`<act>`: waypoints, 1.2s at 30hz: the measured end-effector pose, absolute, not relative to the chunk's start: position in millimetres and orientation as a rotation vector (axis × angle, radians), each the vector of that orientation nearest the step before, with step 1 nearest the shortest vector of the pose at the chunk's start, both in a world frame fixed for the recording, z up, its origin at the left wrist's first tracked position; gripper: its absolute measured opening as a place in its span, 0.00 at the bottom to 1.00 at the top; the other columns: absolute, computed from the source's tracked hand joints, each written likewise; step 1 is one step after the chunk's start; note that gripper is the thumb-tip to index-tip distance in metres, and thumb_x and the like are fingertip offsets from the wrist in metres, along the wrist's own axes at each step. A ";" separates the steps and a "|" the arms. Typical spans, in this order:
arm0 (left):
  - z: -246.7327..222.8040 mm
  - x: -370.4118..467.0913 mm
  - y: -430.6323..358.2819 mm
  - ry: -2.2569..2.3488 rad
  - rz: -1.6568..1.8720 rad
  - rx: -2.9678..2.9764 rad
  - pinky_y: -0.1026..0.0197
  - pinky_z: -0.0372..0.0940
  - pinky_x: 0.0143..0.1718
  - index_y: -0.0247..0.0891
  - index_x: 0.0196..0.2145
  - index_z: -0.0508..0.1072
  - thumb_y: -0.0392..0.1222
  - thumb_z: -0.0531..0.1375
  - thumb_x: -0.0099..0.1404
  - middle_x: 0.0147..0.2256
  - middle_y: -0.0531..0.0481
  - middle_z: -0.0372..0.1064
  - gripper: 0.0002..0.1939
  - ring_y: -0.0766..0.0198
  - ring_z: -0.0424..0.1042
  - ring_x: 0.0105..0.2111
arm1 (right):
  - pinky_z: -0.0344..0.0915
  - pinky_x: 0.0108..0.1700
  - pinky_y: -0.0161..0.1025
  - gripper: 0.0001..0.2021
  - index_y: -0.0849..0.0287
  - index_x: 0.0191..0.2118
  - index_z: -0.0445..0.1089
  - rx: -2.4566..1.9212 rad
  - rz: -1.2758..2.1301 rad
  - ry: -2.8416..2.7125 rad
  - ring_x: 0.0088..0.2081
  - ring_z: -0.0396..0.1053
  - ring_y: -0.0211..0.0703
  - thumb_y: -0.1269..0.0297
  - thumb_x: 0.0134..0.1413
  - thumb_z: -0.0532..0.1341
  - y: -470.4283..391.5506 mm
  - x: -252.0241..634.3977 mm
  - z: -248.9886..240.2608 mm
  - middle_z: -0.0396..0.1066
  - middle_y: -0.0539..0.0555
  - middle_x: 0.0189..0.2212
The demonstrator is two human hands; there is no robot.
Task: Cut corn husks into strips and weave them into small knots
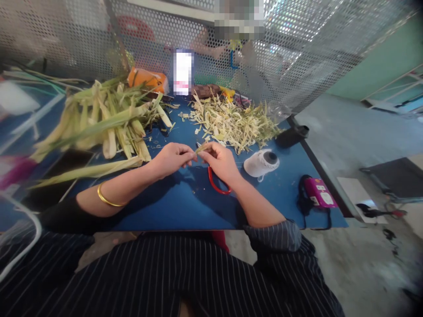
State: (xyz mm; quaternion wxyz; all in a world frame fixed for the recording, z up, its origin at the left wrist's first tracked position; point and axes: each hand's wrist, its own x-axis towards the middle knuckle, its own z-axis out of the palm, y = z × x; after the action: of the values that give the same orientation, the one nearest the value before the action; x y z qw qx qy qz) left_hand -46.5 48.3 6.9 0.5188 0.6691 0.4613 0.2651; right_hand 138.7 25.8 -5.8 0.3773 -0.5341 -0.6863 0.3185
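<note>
Over the blue table, my left hand (173, 157) and my right hand (220, 162) meet with fingertips pinched together. Between them is a small pale-green strip of plant leaf (200, 150), its right end partly covered by the right fingers. Beneath the right hand lie scissors with red handles (218, 188); the hand hides their middle. A white thread cone (259, 164) lies on its side to the right. Just beyond the hands spreads a heap of cut plant scraps (231, 121). To the left, long husk-like leaf bundles (109, 116) are piled up.
A lit phone (183, 72) stands against the perforated metal screen (158, 39) at the back, beside an orange packet (148, 80). On the right are a black cylinder (292, 136) and a magenta box (320, 193) with a black strap. Another person's arm shows behind the screen.
</note>
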 end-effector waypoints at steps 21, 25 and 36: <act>9.8 -44.1 59.0 1.039 0.645 1.255 0.68 0.50 0.18 0.33 0.28 0.72 0.33 0.55 0.65 0.23 0.53 0.64 0.09 0.74 0.59 0.18 | 0.52 0.41 0.46 0.12 0.65 0.32 0.73 -2.150 -0.766 -2.518 0.41 0.65 0.53 0.76 0.56 0.52 15.1 207.7 -0.4 0.72 0.63 0.35; 7.6 -44.3 61.1 0.994 0.631 1.259 0.68 0.49 0.17 0.34 0.28 0.72 0.33 0.54 0.66 0.24 0.52 0.65 0.10 0.74 0.59 0.18 | 0.52 0.36 0.41 0.12 0.65 0.39 0.70 -2.195 -0.691 -2.332 0.33 0.67 0.46 0.74 0.59 0.49 23.0 207.7 -0.5 0.73 0.61 0.33; 3.6 -44.9 62.9 1.007 0.647 1.232 0.68 0.50 0.15 0.33 0.25 0.74 0.35 0.58 0.61 0.35 0.45 0.74 0.08 0.74 0.63 0.18 | 0.59 0.40 0.39 0.16 0.58 0.39 0.67 -1.824 -0.382 -1.961 0.37 0.67 0.46 0.61 0.67 0.44 7.8 171.3 -8.5 0.72 0.57 0.37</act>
State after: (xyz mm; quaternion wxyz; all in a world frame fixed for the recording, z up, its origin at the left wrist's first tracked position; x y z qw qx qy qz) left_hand -44.9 62.9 3.6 0.6534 0.5428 0.4440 0.2852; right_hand 171.3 7.8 -8.5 0.2163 -0.6583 -0.7077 -0.1378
